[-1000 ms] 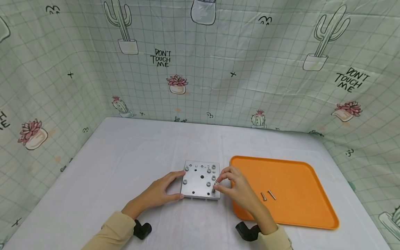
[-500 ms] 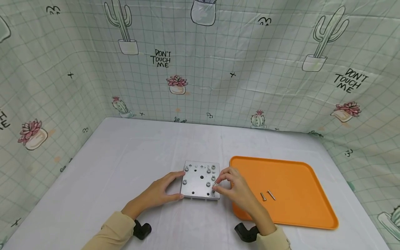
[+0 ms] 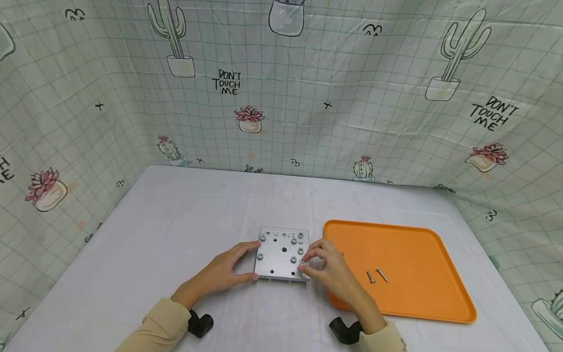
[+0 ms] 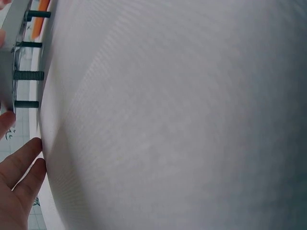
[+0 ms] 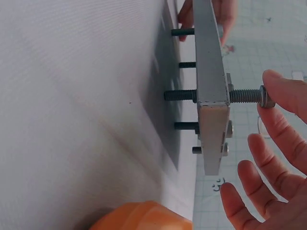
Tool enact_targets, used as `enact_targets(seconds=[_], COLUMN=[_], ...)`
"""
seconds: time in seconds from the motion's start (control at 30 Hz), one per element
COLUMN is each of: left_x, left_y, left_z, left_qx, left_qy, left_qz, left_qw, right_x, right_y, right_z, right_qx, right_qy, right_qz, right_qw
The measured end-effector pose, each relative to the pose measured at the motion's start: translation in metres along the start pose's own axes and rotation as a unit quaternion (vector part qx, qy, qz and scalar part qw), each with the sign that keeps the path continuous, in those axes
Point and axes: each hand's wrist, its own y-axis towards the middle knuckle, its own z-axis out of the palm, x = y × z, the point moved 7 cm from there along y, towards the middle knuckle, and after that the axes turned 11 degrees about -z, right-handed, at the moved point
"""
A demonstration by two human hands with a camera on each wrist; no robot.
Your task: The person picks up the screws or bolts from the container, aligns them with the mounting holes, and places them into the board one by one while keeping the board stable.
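Note:
A silver metal plate (image 3: 277,265) with holes and several seated bolts stands on the white table, raised on the bolt shanks that poke out beneath it. My left hand (image 3: 222,270) holds its left side, thumb at the near corner and index finger farther back along the edge. At the plate's near right part, my right hand (image 3: 336,275) pinches the head of a socket-head bolt (image 5: 247,96) between thumb and index finger. That bolt's threaded shank stands upright in the plate, much of it above the top face. The right hand's other fingers are spread beside the plate.
An orange tray (image 3: 422,264) lies to the right, its left edge behind my right hand. On it are two loose bolts, a shorter bolt (image 3: 371,277) and a longer bolt (image 3: 382,275). A patterned cloth (image 3: 281,122) hangs behind the table.
My right hand has shifted slightly left and toward me, and the pinched bolt's head sits a little lower over the plate. The left hand and plate have stayed put.

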Motion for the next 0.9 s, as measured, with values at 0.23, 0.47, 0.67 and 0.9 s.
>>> enact_targets(seconds=[0.23, 0.47, 0.67, 0.9], left_x=[0.001, 0.000, 0.000, 0.000], left_y=[0.000, 0.000, 0.000, 0.000], left_z=[0.000, 0.000, 0.000, -0.001], left_qx=[-0.001, 0.001, 0.002, 0.002], left_qy=[0.004, 0.000, 0.000, -0.004], left_qz=[-0.005, -0.010, -0.007, -0.009], left_qw=[1.0000, 1.0000, 1.0000, 0.9999], right_x=[-0.004, -0.005, -0.005, -0.007], right_y=[-0.001, -0.002, -0.003, 0.000], right_z=[0.007, 0.010, 0.009, -0.007], right_qx=[0.018, 0.025, 0.028, 0.015], right_qy=[-0.010, -0.019, -0.019, 0.004], right_qz=[0.008, 0.022, 0.021, 0.026], right_qw=[1.000, 0.999, 0.999, 1.000])
